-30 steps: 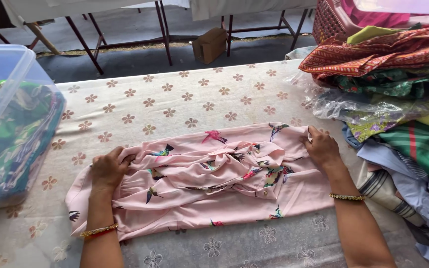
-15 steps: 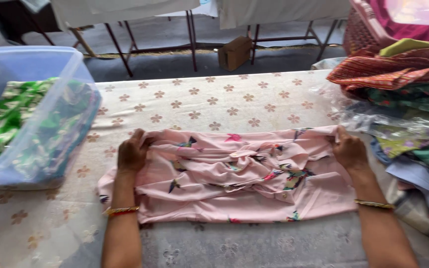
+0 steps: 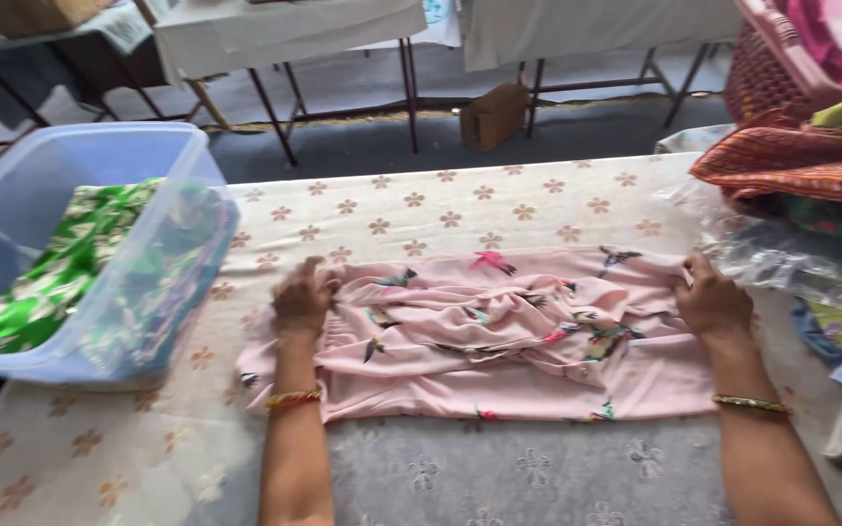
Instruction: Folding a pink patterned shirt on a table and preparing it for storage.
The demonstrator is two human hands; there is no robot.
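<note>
1. My left hand (image 3: 302, 297) and right hand (image 3: 711, 300) pinch opposite ends of the pink bird-print cloth (image 3: 499, 336), which lies rumpled mid-table (image 3: 538, 205), stretched between them to flatten it.
2. Both forearms reach forward, wrists low, fingers curled into bunched fabric beside the blue plastic bin (image 3: 80, 263).
</note>
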